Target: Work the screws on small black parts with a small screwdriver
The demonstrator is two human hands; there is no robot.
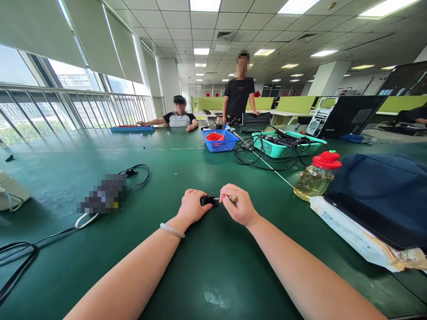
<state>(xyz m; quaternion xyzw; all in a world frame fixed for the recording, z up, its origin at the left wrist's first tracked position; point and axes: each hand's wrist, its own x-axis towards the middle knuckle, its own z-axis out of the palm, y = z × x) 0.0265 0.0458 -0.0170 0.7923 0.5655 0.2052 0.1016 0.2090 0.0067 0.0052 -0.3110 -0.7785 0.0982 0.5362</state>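
Left hand [192, 207] holds black object [207, 200]; right hand [242, 206], gold-ended tool [234, 199].

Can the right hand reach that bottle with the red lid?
Probably yes: nothing seems to stand between the right hand and the bottle. But that hand grips a small thing, so it may have to let go first.

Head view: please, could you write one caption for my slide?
Left hand holds a small black object over the green table; right hand grips a gold-ended item beside it.
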